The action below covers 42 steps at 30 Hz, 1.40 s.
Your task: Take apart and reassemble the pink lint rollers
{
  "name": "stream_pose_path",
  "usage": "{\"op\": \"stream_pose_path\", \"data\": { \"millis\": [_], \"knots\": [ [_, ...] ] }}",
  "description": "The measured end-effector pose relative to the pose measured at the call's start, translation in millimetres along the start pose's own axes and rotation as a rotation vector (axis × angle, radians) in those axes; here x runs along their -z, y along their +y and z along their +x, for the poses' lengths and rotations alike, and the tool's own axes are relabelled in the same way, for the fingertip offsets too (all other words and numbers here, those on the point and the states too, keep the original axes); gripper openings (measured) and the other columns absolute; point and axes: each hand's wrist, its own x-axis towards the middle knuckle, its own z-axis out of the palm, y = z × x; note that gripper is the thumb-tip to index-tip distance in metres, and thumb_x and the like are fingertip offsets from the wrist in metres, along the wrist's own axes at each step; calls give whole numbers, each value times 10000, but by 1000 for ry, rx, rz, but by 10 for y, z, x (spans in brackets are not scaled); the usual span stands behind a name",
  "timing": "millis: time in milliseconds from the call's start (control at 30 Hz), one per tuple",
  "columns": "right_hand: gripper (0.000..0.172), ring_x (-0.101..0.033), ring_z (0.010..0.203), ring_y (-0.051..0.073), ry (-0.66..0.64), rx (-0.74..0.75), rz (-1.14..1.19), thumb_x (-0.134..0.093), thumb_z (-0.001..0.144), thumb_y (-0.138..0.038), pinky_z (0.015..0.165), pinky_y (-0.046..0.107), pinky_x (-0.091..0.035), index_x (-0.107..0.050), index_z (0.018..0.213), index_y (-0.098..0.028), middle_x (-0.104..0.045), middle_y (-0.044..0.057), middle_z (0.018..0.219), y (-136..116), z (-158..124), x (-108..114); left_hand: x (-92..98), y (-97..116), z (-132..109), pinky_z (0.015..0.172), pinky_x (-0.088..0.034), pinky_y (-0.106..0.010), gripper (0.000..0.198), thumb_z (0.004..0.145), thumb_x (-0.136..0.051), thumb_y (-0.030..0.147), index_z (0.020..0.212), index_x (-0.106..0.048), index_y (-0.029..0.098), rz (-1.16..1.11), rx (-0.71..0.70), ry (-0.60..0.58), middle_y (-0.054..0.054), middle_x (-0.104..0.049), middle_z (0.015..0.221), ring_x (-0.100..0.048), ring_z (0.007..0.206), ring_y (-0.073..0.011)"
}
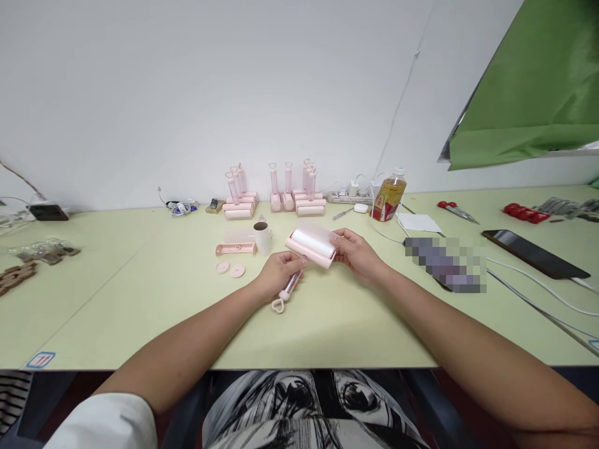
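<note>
Just above the table, my left hand [279,273] is closed around the handle [291,285] of a pink lint roller [311,244], its heart-shaped loop hanging toward me. My right hand [353,251] grips the right end of the roller's head, where a white roll shows inside the pink casing. The joint between handle and head is partly covered by my left fingers. Left of my hands lie a pink half casing [235,249] and two round end caps [230,269]. Beside the casing, a white sticky roll [262,239] stands upright with its dark core opening upward.
Several pink lint rollers [285,198] stand along the wall. Behind my right hand are a drink bottle [389,198], a screwdriver [343,214] and a power strip [349,198]. Phones [533,252] and cables lie at the right, wooden pieces [16,276] at far left.
</note>
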Motion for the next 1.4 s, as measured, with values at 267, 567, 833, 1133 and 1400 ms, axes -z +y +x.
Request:
{"op": "stream_pose_path", "data": {
  "millis": [267,567,833,1133,1400],
  "knots": [
    [323,-577,608,140,-37,33,-49,-759,645,-420,570,279,-471,-592,807,-196,-627,-21,692,8,20,45,-6,-4,-12,381,-330,-206,323,708,-726,410,663,-505,179,2,-16,-17,39,-577,526,-456,393,-79],
    [305,-573,666,140,-55,70,-23,-700,654,-290,593,276,-470,-684,950,-218,-655,-11,808,8,45,56,-7,88,-30,395,-284,-216,301,684,-730,404,657,-538,173,61,-3,18,43,-561,522,-424,387,-72],
    [398,-595,825,176,-111,106,43,-673,626,-209,671,292,-493,-704,1020,-258,-688,10,1015,-19,61,121,-22,81,-47,452,-274,-215,279,662,-727,379,659,-553,161,87,-77,42,40,-546,540,-414,441,-66],
    [448,-592,871,184,-209,140,64,-687,588,-185,674,283,-480,-693,1027,-275,-677,4,1075,-54,43,165,-14,46,-53,438,-242,-219,282,684,-716,398,733,-574,160,134,-123,34,40,-534,563,-374,435,-64],
    [455,-597,878,201,-143,174,-77,-723,656,-348,712,295,-483,-655,1094,-248,-668,37,1063,-28,29,137,-22,49,-82,473,-285,-214,284,704,-716,404,740,-575,159,185,-197,25,37,-547,603,-411,473,-67]
  ]
}}
